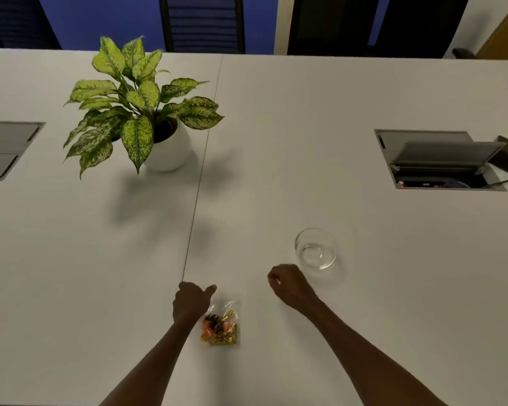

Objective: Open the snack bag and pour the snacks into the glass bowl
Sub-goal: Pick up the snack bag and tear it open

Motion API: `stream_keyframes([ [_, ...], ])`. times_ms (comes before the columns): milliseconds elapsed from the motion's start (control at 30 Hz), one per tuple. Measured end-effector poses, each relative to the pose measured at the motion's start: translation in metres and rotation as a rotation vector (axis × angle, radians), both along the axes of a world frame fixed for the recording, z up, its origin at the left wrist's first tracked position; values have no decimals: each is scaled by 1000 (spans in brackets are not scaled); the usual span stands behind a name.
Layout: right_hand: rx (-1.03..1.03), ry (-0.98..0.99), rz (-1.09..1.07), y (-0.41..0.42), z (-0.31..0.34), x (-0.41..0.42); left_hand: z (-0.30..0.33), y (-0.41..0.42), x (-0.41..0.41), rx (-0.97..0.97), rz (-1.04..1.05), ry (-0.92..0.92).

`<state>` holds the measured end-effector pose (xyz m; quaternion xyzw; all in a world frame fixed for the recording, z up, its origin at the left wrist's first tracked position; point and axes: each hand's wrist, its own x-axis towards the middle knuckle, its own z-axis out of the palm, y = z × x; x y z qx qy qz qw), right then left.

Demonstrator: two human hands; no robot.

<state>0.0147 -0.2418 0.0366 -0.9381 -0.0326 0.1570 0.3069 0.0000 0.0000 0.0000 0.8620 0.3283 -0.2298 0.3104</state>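
Observation:
A small clear snack bag [221, 325] with orange, gold and dark snacks lies flat on the white table near me. My left hand [192, 300] hovers just left of the bag's top, fingers curled with the thumb out, holding nothing. My right hand [288, 282] is a loose fist to the right of the bag, with nothing in it. An empty glass bowl [316, 248] stands just beyond and right of my right hand.
A potted plant [138, 112] in a white pot stands at the far left. An open cable box [440, 159] with a raised flap is set into the table at the right, a closed one [6, 149] at the left edge. Chairs line the far side.

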Motion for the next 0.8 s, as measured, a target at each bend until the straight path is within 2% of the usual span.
stream_keyframes([
  [133,65,297,-44,22,-18,-22,-10,2,-18,-56,68,46],
  [233,98,366,-69,33,-30,-31,-21,3,-25,-80,54,-10],
  [333,94,382,-102,38,-34,-31,-19,3,-29,-210,93,-85],
  [467,150,353,-169,41,-31,-29,-4,0,-34,-357,13,-199],
  [800,289,269,-55,49,-8,-29,28,-17,-36,-374,-204,-338],
])
